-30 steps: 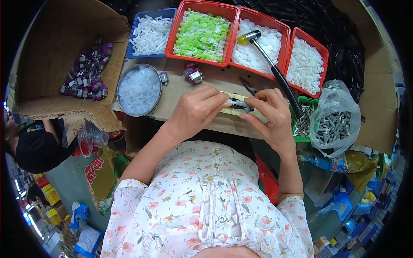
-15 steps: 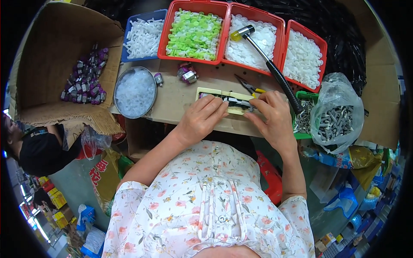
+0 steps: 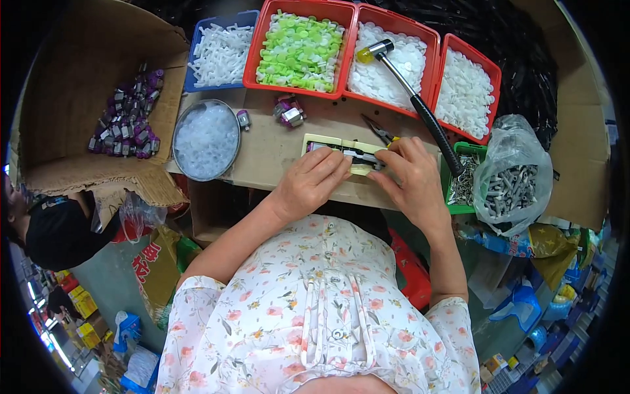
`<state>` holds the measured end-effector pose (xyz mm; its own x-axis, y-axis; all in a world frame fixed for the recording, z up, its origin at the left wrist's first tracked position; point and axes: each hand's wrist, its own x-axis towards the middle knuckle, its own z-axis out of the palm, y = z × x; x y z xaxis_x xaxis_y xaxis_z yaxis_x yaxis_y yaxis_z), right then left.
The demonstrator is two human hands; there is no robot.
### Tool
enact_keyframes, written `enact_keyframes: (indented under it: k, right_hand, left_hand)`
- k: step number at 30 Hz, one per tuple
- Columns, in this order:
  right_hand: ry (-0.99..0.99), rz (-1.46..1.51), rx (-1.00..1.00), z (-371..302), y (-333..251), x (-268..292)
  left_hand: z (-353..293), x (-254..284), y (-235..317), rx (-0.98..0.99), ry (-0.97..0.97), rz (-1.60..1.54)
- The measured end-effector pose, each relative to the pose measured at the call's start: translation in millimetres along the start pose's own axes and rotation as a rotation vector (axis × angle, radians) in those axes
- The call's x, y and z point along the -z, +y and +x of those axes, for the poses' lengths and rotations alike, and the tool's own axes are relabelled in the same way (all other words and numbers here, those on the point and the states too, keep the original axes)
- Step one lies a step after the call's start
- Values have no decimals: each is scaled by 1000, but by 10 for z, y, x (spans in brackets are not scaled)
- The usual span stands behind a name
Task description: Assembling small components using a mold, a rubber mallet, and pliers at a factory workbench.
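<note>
My bench (image 3: 275, 154) was cardboard, crowded with 4 trays at the back. From the left sat a box (image 3: 79, 98) of purple parts and a round tin (image 3: 205, 140). My left hand (image 3: 310, 182) lay curled over the pale jig (image 3: 341, 152) at the bench's middle; my right hand (image 3: 408, 178) pinched its other end. It looked light, stiff and small, best gripped by the ends. Pliers (image 3: 379, 130) and hammer (image 3: 413, 98) crowded just behind it.

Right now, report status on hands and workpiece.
Left hand and right hand both resting on pale yellow block. Pliers and hammer lie just behind.
</note>
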<state>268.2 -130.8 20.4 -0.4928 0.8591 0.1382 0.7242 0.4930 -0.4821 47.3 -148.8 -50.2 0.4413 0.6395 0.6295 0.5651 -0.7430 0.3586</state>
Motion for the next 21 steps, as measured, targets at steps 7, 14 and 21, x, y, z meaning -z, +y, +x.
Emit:
enact_keyframes:
  k: [7,14,21]
  right_hand:
    - [64,62,-59,-22,22,6]
    - [105,110,-56,-111,120,-90]
    - [71,78,-58,-98,85,-55]
  left_hand:
    - [5,9,-2,4,-13,1]
    - [19,-3,2,2,-14,-7]
    - [21,22,20,23,-19,-25]
